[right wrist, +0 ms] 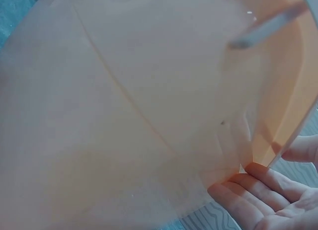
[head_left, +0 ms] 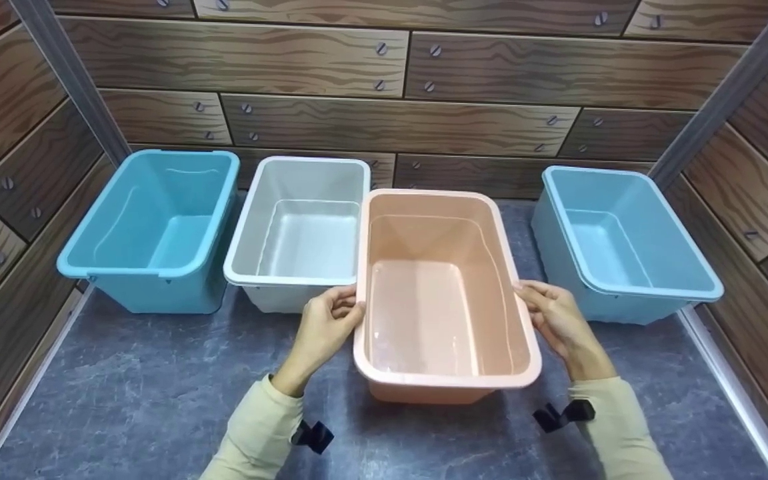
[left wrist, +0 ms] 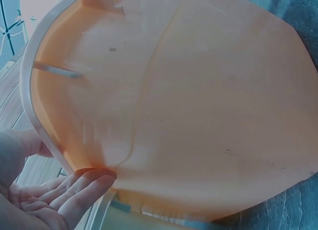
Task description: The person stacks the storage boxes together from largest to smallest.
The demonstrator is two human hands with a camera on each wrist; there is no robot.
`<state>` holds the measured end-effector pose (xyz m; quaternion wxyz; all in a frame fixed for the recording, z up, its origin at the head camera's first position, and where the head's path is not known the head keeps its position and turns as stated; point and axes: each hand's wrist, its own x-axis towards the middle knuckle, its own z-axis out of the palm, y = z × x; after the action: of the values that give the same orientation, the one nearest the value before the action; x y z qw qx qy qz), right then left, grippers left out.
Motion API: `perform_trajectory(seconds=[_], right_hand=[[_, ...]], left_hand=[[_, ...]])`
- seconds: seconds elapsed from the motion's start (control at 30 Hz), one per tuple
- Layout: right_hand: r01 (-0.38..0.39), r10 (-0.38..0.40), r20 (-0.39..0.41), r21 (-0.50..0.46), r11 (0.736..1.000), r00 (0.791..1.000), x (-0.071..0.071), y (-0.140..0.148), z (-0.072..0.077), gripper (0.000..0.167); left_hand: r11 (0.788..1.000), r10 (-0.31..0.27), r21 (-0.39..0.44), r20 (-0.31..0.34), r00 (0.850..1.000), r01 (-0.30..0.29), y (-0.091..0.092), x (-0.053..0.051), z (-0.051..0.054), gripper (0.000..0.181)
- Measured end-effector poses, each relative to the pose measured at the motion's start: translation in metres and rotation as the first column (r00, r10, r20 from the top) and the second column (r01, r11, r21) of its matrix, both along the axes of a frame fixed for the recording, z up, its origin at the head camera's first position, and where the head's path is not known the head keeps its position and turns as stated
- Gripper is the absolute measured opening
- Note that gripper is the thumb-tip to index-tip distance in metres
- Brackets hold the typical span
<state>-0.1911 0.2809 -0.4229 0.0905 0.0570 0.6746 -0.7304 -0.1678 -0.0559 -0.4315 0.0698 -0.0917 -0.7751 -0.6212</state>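
Peach bin held by its long edges, thin-walled and probably light

The left hand [head_left: 324, 327] and the right hand [head_left: 561, 327] both grip the peach bin [head_left: 421, 307], one on each long side. The wrist views show the fingers tucked beneath its rim [head_left: 447, 380], tips against the outer wall, with each thumb up at the lip.

The bin is in front of the person, mouth upward, nearer than the others in the row. Whether its base touches the counter [head_left: 137, 400] I cannot tell.

It looks like moulded plastic and, with its bare floor showing, should weigh little. The broad walls probably flex a bit under a squeeze; the turned-over rim should be the stiffest part, helped by small ribs [left wrist: 58, 70] underneath. The smooth, glossy wall may let fingertips slide, so hooking under the lip is safer than pressing the sides. A matched hold halfway along both edges should carry it level. Breakage seems unlikely.

On the person's left, the white bin [head_left: 317, 240] is so close that the peach rim overlaps it in the head view; contact is unclear. Beyond it stands the teal bin [head_left: 187, 243]. A pale blue bin [head_left: 614, 247] stands apart on the right, and wood-patterned walls [head_left: 331, 123] close the space.
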Motion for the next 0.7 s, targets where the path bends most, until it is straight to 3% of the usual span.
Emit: perform_trajectory(seconds=[0.4, 0.6, 0.7], right_hand=[[0.014, -0.014, 0.011, -0.008, 1.0, 1.0, -0.001, 0.0, -0.001, 0.011], [0.005, -0.005, 0.012, 0.002, 1.0, 1.0, -0.002, 0.002, 0.001, 0.019], [0.003, -0.003, 0.007, 0.006, 1.0, 1.0, -0.001, 0.003, 0.003, 0.014]], left_hand=[[0.999, -0.039, 0.013, 0.029, 0.999, 0.039, -0.011, -0.006, -0.003, 0.032], [0.999, -0.037, 0.035, 0.044, 0.998, 0.035, -0.017, -0.009, 0.0, 0.032], [0.999, -0.022, 0.031, 0.046, 0.999, 0.021, -0.02, -0.01, 0.0, 0.032]])
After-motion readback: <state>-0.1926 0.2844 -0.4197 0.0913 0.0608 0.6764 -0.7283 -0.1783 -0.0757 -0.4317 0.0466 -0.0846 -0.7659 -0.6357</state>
